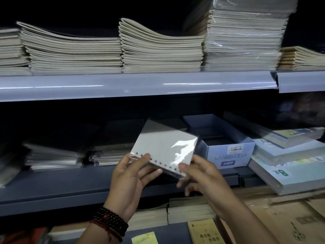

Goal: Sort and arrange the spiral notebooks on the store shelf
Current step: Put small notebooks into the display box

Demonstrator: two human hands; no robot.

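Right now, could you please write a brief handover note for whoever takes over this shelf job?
Left grip: holds the wrapped spiral notebook at its spiral edge, thumb on top.
Right grip: pinches the same notebook's near right corner.
Notebook is up in front of the lower shelf, not yet shelved.
Wrapped stacks lie on that shelf, left; an open blue box stands right.
Left: probably set it on a matching stack.

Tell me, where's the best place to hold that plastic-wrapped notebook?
Take the notebook by its hole-punched near edge, coming from the front, as the left hand and right hand do: thumbs on top, fingers underneath. The glossy wrap probably slips elsewhere.
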